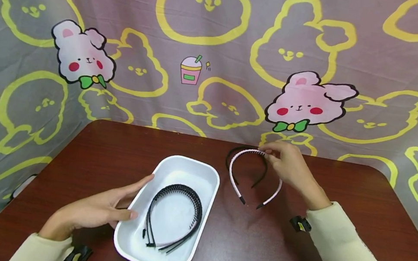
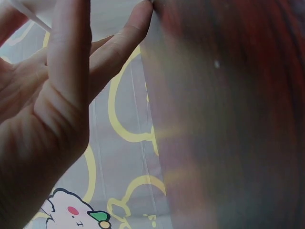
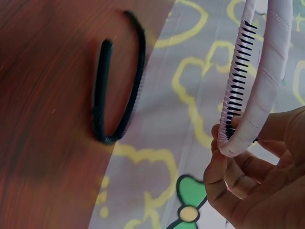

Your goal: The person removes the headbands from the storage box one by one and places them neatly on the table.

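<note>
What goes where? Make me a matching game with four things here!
Things:
1. pale pink, wrapped, arched headband
2. white, rounded-rectangle tray
3. lone black, arched headband
4. bunch of thin, mostly black headbands

Places:
A. inside the tray
B. in the right hand
C. against the left hand
D. directly on the brown table, touched by neither hand

Pairs: 1-B; 2-C; 3-D; 4-A

Desk [image 1: 249, 248]: reddish-brown. First headband [image 3: 272, 71], by its far edge: pale pink, black teeth and tips. Second headband [image 3: 101, 90], same edge: black. Tray [image 1: 182, 173]: white. Cloth [image 1: 225, 60]: grey-mauve, yellow cartoon outlines.
</note>
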Action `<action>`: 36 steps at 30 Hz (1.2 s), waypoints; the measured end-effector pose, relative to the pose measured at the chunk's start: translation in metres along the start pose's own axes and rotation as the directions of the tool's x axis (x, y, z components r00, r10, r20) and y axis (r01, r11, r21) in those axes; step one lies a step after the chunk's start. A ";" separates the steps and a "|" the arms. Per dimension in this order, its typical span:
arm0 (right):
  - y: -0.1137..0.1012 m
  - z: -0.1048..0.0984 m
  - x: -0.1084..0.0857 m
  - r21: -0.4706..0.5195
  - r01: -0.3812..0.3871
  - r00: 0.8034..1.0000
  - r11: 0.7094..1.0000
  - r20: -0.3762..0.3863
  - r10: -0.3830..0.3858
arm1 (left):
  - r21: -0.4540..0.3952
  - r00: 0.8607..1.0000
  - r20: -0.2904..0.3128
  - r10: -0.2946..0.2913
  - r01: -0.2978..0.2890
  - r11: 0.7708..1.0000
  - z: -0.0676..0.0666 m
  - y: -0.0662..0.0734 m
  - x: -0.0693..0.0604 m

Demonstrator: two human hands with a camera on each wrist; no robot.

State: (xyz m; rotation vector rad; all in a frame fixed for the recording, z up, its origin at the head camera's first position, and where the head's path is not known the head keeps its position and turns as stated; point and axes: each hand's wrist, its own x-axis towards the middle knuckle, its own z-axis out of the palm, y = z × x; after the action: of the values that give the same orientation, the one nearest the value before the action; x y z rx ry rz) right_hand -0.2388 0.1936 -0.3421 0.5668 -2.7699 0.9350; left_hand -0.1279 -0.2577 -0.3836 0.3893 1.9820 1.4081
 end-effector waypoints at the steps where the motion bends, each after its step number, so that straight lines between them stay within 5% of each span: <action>1: 0.003 -0.001 0.000 0.004 -0.011 1.000 1.000 0.001 0.011 | -0.001 1.000 -0.001 -0.002 0.002 1.000 0.000 0.000 0.000; 11: 0.037 -0.009 0.001 -0.016 -0.093 0.996 0.996 0.016 0.093 | -0.025 1.000 0.001 -0.005 0.005 1.000 -0.001 0.000 0.000; 36: 0.084 -0.020 0.005 -0.065 -0.143 0.989 0.988 -0.041 0.141 | -0.014 1.000 -0.011 -0.022 0.022 1.000 -0.001 0.000 0.000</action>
State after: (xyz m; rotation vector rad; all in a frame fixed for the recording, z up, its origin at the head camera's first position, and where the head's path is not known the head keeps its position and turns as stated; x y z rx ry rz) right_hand -0.2769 0.2660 -0.3708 0.3421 -2.8273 0.8646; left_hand -0.1281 -0.2585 -0.3837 0.3533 1.9785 1.4122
